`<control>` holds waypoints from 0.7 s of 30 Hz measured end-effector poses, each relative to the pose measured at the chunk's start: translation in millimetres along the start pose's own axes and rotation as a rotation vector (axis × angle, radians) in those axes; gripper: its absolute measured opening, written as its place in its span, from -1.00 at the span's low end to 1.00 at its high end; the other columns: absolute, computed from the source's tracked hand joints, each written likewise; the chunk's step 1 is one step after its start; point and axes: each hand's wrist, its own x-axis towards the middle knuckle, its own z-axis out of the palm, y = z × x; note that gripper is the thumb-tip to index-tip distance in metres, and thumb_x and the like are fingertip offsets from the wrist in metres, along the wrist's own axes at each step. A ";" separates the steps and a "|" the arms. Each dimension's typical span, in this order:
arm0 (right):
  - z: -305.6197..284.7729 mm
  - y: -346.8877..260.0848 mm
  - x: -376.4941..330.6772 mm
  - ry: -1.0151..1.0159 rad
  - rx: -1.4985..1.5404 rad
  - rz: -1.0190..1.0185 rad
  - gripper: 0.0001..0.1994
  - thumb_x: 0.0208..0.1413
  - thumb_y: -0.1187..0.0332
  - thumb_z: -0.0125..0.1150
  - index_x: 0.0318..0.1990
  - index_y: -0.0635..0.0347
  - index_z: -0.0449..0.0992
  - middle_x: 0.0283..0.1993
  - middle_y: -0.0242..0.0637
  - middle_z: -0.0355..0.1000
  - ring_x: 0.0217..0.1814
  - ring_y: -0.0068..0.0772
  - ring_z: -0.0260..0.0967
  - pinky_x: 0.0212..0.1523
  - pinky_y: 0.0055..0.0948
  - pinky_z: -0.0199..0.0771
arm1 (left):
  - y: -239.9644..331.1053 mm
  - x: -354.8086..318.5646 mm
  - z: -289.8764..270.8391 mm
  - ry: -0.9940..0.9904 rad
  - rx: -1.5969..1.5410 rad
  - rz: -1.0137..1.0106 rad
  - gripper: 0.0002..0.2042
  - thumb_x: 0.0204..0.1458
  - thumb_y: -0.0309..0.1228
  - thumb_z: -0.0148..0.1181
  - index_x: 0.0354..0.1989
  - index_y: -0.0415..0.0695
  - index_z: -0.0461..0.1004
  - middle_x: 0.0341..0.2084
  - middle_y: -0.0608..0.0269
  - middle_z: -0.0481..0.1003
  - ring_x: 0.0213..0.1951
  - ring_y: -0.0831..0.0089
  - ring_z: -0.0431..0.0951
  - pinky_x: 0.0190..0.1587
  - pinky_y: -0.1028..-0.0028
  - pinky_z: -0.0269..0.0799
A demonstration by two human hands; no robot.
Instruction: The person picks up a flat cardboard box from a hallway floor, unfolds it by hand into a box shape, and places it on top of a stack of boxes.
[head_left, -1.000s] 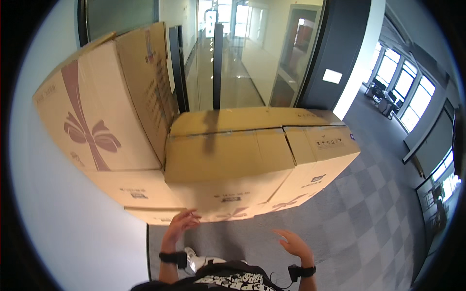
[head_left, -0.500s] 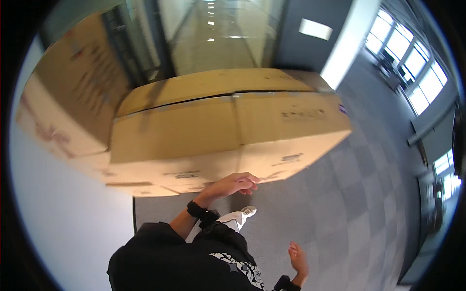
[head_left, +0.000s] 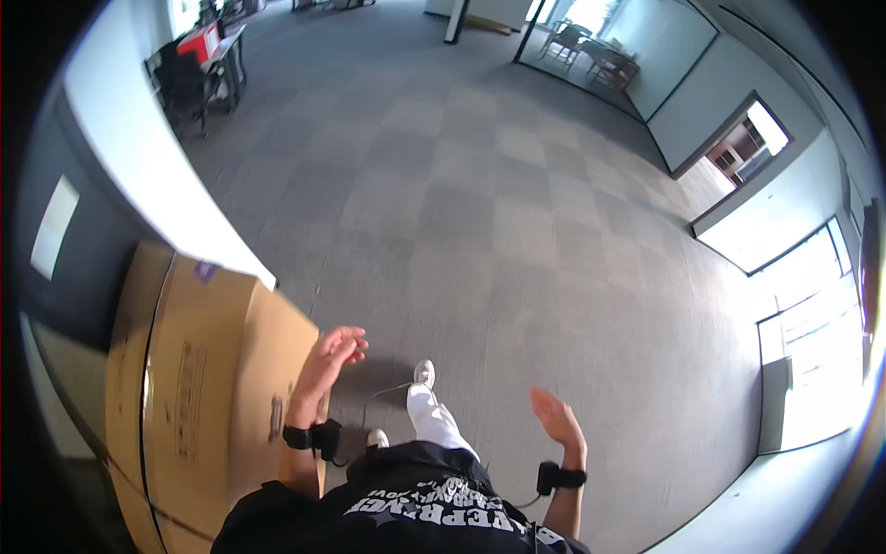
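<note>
My left hand point(head_left: 330, 358) is in the air beside a large brown cardboard box point(head_left: 208, 369), overlapping its right edge in the picture. Its fingers are loosely bent and a little apart, with nothing in them. Whether it touches the box I cannot tell. On the right, my right hand point(head_left: 558, 420) hangs over the carpet, open and empty, its fingers stretched out. Each wrist wears a black strap with a small black device; the right device point(head_left: 558, 477) shows most plainly.
Grey carpet tiles point(head_left: 471, 240) stretch ahead. A dark door panel point(head_left: 69, 240) and a white pillar point(head_left: 152, 148) stand left. Farther off are an office chair point(head_left: 180, 83) and a red box point(head_left: 198, 43). Glass partitions, a doorway point(head_left: 738, 148) and windows are at right.
My view has swung right, from facing the stacked boxes to the open carpet. The large box now lies at my left. My left hand is still near it; both hands stay empty.
</note>
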 end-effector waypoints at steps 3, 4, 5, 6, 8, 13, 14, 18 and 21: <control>-27.9 56.5 33.6 -0.001 -0.082 0.090 -0.68 0.18 0.32 0.16 0.08 0.13 0.51 0.03 -0.11 0.52 0.08 -0.11 0.48 0.09 -0.28 0.47 | 15.5 100.7 28.9 -0.114 0.047 0.007 -0.73 0.30 -0.33 -0.05 0.02 -0.21 0.45 -0.22 0.24 0.54 -0.23 0.55 0.54 -0.15 0.56 0.43; -36.8 38.3 55.0 0.031 -0.052 0.198 -0.70 0.16 0.37 0.17 0.04 0.19 0.53 -0.01 -0.18 0.55 0.01 -0.28 0.52 0.02 -0.35 0.50 | 18.9 130.1 38.3 -0.133 0.056 0.007 -0.73 0.30 -0.33 -0.05 0.02 -0.21 0.45 -0.22 0.24 0.54 -0.23 0.54 0.54 -0.15 0.56 0.43; -45.1 49.3 80.4 0.045 -0.081 0.140 -0.70 0.14 0.38 0.18 0.03 0.19 0.53 -0.01 -0.18 0.55 -0.01 -0.26 0.53 0.00 -0.34 0.51 | 40.2 155.6 51.2 -0.132 0.086 0.005 -0.73 0.29 -0.33 -0.04 0.01 -0.21 0.46 -0.21 0.24 0.55 -0.24 0.54 0.55 -0.15 0.55 0.44; -53.2 62.7 109.0 0.057 -0.111 0.078 -0.70 0.13 0.38 0.19 0.02 0.18 0.53 -0.02 -0.17 0.55 -0.03 -0.23 0.53 -0.02 -0.33 0.51 | 46.5 178.6 64.8 -0.130 0.092 0.026 -0.73 0.29 -0.33 -0.04 0.01 -0.21 0.46 -0.21 0.24 0.55 -0.24 0.54 0.55 -0.15 0.55 0.44; -48.7 91.1 164.0 0.055 -0.041 0.036 -0.70 0.13 0.36 0.19 0.02 0.19 0.53 -0.01 -0.16 0.54 -0.01 -0.17 0.52 -0.01 -0.30 0.50 | 47.8 210.3 65.3 -0.142 0.029 -0.046 -0.74 0.28 -0.33 -0.03 0.01 -0.20 0.46 -0.23 0.24 0.55 -0.25 0.53 0.56 -0.15 0.55 0.44; -82.0 5.2 366.0 -0.017 -0.144 -0.218 -0.67 0.21 0.28 0.09 0.07 0.19 0.51 0.10 -0.16 0.49 0.16 -0.09 0.42 0.14 -0.19 0.41 | 96.8 323.7 38.5 0.083 0.082 0.098 -0.74 0.27 -0.32 -0.03 -0.02 -0.17 0.50 -0.26 0.19 0.58 -0.29 0.52 0.57 -0.21 0.53 0.50; -89.0 -19.6 388.9 -0.052 -0.135 -0.221 -0.67 0.23 0.28 0.08 0.10 0.18 0.50 0.12 -0.16 0.48 0.15 -0.09 0.43 0.14 -0.20 0.41 | 101.5 333.8 31.7 0.155 0.085 0.095 -0.74 0.27 -0.30 -0.02 -0.04 -0.18 0.50 -0.29 0.20 0.58 -0.32 0.51 0.57 -0.22 0.53 0.50; -134.6 -97.9 493.7 -0.173 -0.048 -0.169 -0.61 0.26 0.29 0.05 0.21 0.17 0.41 0.19 -0.07 0.42 0.20 -0.03 0.39 0.16 -0.20 0.40 | 125.2 406.6 14.8 0.345 0.043 0.121 -0.74 0.26 -0.28 0.00 -0.07 -0.18 0.52 -0.31 0.22 0.57 -0.33 0.53 0.57 -0.21 0.54 0.49; -131.5 -94.8 522.5 -0.181 -0.109 -0.149 -0.62 0.26 0.27 0.06 0.20 0.13 0.42 0.18 -0.11 0.43 0.19 -0.07 0.40 0.16 -0.22 0.41 | 124.5 435.8 -6.2 0.455 -0.006 0.068 -0.74 0.25 -0.28 0.02 -0.08 -0.18 0.52 -0.32 0.25 0.57 -0.33 0.55 0.56 -0.21 0.55 0.48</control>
